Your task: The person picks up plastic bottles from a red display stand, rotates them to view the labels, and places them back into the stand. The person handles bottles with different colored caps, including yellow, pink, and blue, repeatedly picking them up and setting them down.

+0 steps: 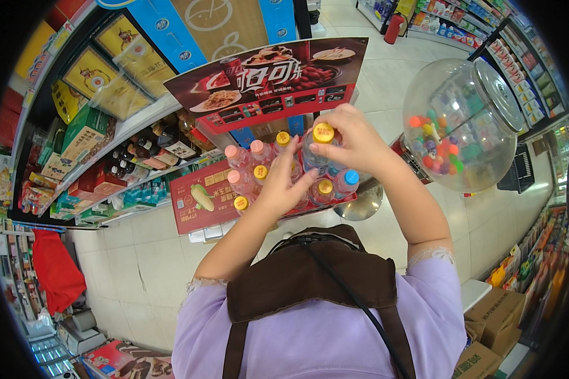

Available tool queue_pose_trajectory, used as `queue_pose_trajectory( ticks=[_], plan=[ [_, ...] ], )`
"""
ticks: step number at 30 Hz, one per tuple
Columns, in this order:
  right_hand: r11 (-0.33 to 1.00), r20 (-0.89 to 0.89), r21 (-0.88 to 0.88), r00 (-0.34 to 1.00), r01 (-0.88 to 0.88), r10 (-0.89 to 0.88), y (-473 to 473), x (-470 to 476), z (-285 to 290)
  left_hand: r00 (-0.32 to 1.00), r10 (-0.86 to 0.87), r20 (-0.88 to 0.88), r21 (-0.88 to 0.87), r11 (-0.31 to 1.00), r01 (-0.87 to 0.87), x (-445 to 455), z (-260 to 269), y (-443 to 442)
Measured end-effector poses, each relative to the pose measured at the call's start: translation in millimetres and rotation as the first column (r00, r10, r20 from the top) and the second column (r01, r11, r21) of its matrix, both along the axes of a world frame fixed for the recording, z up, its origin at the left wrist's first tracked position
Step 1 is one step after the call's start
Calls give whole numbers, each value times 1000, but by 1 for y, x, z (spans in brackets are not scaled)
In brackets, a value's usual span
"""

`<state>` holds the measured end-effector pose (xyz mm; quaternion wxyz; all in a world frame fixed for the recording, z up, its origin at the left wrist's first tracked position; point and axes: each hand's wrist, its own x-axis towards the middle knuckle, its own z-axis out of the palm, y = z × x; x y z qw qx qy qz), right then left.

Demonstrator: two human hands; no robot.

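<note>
My right hand [351,137] grips a clear plastic bottle [311,154] near its yellow cap, above a red display tray [322,206]. Bottles with pink, yellow and blue caps stand close together in that tray. My left hand [284,182] reaches over them with thumb and fingers spread, its thumb near the lower side of the held bottle. Whether it touches a bottle is hard to tell. Pink-capped bottles [237,158] stand to its left, a yellow-capped bottle [325,189] and a blue-capped bottle [347,182] to its right.
A printed sign board [270,80] rises behind the bottles. On the left, shelves [137,128] hold boxes and dark bottles; a red carton [201,194] lies beside the tray. A clear globe with colored balls [460,123] stands at right. Cardboard boxes [495,312] sit at lower right.
</note>
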<state>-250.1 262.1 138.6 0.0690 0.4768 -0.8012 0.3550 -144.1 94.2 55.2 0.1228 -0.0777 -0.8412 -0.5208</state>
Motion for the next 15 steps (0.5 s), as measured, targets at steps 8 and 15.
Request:
queue_pose_trajectory(
  ticks=[8, 15],
  plan=[
    [960, 203, -278, 979, 46, 12, 2, 8, 77, 958, -198, 207, 564, 824, 48, -3, 6, -1],
    [924, 477, -374, 870, 75, 122, -11, 6, 96, 848, -408, 337, 817, 574, -49, 5, 32, 11]
  ],
)
